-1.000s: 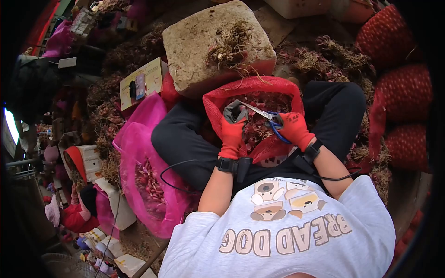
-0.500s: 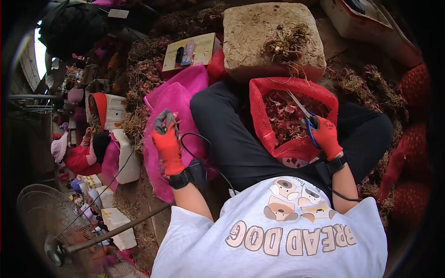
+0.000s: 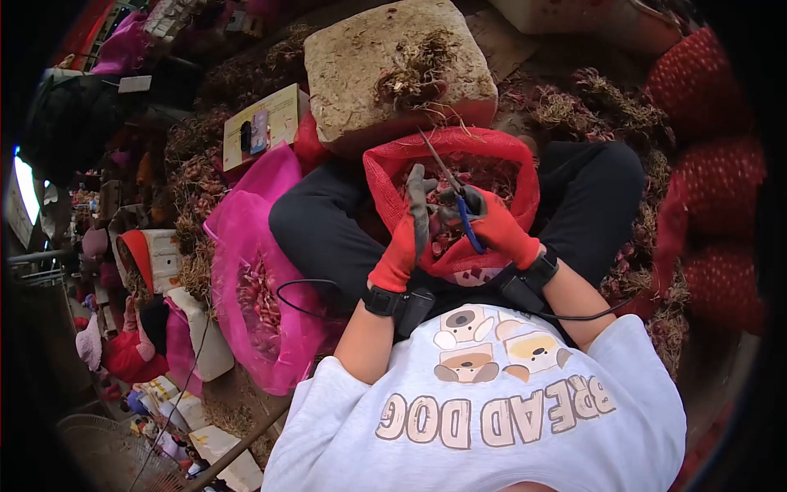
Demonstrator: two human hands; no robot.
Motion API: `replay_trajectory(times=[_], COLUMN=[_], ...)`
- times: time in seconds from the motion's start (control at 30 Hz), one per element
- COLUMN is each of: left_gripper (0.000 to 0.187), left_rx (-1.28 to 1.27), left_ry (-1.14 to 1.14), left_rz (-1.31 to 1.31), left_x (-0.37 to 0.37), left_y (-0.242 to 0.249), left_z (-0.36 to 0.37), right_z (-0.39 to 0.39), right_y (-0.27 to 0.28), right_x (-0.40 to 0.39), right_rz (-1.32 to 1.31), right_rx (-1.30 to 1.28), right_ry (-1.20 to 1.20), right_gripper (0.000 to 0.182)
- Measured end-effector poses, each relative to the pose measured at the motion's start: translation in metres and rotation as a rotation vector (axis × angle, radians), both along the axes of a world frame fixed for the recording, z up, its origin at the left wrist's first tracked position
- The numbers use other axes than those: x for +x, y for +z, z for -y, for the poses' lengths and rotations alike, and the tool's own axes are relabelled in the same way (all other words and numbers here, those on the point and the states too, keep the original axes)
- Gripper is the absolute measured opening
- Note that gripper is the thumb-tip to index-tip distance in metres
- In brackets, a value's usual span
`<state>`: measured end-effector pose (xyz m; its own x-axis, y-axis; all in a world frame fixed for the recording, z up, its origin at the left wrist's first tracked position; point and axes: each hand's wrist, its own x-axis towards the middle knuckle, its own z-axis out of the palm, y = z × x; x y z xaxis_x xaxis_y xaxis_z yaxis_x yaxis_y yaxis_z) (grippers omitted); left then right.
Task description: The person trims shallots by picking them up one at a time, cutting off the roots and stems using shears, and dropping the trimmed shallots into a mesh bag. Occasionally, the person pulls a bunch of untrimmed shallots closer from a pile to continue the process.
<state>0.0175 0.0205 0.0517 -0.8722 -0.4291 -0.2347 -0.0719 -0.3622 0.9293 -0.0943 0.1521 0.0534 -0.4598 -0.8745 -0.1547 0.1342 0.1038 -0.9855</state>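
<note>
My left hand (image 3: pixel 403 238), in a red glove with grey fingers, is at the near left rim of a red mesh bag (image 3: pixel 525 176) between my legs. Its fingers stretch upward and I see nothing held in them. Close beside it, my right hand (image 3: pixel 502 230) grips scissors (image 3: pixel 464 215) with blue handles. Their blades point up and to the left over the bag. Reddish-purple onion-like bulbs and peelings (image 3: pixel 492 170) lie inside the bag, partly hidden by my hands. To my left rests a pink mesh bag (image 3: pixel 234 246) with small reddish bulbs (image 3: pixel 261 299) in it.
A worn foam block (image 3: pixel 352 78) with dry roots on it stands ahead. Left of it, a box (image 3: pixel 275 115) carries small items. Full red mesh sacks (image 3: pixel 721 184) are stacked at the right. A person in red (image 3: pixel 131 353) sits at far left, beyond a fan (image 3: pixel 115 451).
My left hand has moved right from above the pink bag to the red bag, beside the scissors. My right hand has turned the scissors inward. The view has swung right.
</note>
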Motion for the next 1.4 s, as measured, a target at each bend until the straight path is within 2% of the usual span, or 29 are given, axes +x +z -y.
replay_trajectory(times=[0.03,0.1,0.17,0.27,0.33,0.37,0.43,0.47,0.5,0.6,0.63,0.7,0.8,0.83,0.93,1.03,1.23,1.33,1.4], left_gripper=[0.069,0.064,0.053,0.044,0.041,0.040,0.040,0.040,0.037,0.030,0.030,0.030,0.033,0.034,0.035,0.037,0.036,0.041,0.049], left_rx=[-0.062,-0.056,0.142,0.560,0.604,0.624,0.902,1.043,1.004,0.505,0.746,1.226,0.823,0.800,0.574,0.456,0.327,0.247,0.087], left_ry=[-0.093,-0.030,0.048,-0.048,-0.006,0.015,0.109,0.157,0.210,-0.036,-0.083,-0.174,-0.060,-0.033,-0.021,0.034,0.127,0.210,0.279], left_rz=[-0.058,-0.065,-0.009,-0.171,-0.092,-0.053,-0.124,-0.159,-0.093,-0.148,-0.236,-0.409,-0.141,-0.105,0.081,0.076,-0.019,-0.074,-0.033], left_x=[-0.008,-0.011,-0.011,0.001,0.003,0.003,0.010,0.013,0.013,0.008,0.006,0.005,0.003,0.006,0.008,0.007,0.002,0.002,0.005], left_y=[-0.013,-0.019,-0.010,-0.021,-0.017,-0.015,-0.051,-0.064,-0.062,-0.061,-0.061,-0.058,-0.022,-0.027,-0.021,-0.031,-0.015,-0.028,-0.032], left_z=[-0.007,-0.020,-0.030,-0.021,-0.018,-0.016,-0.004,-0.001,-0.001,-0.003,-0.003,-0.004,-0.010,-0.010,-0.009,-0.011,-0.013,-0.002,0.002], right_z=[-0.001,-0.008,-0.014,-0.014,-0.011,-0.010,-0.008,-0.006,-0.004,-0.002,-0.002,-0.001,-0.005,-0.007,-0.007,-0.005,-0.008,-0.009,-0.013], right_y=[0.000,-0.006,-0.022,-0.024,-0.018,-0.021,-0.029,-0.028,-0.026,-0.020,-0.018,-0.015,-0.024,-0.028,-0.021,-0.026,-0.036,-0.039,-0.026], right_x=[-0.001,-0.004,-0.014,-0.017,-0.013,-0.012,-0.010,-0.008,-0.006,-0.009,-0.011,-0.009,-0.020,-0.023,-0.022,-0.017,-0.016,-0.014,-0.015], right_rz=[0.110,0.259,0.354,0.495,0.527,0.478,0.375,0.219,0.062,-0.354,-0.482,-0.222,0.150,0.272,0.242,0.087,-0.235,-0.452,-0.665], right_rx=[0.012,0.041,-0.014,-0.020,0.015,-0.010,-0.064,-0.075,-0.085,-0.132,-0.149,-0.080,-0.013,0.005,0.062,-0.019,0.238,0.286,0.382], right_ry=[-0.008,-0.048,-0.070,-0.094,-0.126,-0.129,-0.139,-0.139,-0.139,-0.080,-0.049,-0.093,-0.111,-0.110,-0.091,-0.119,-0.174,-0.140,-0.053], right_gripper=[0.029,0.024,0.020,0.018,0.023,0.022,0.022,0.022,0.022,0.024,0.026,0.025,0.024,0.024,0.022,0.022,0.028,0.033,0.034])
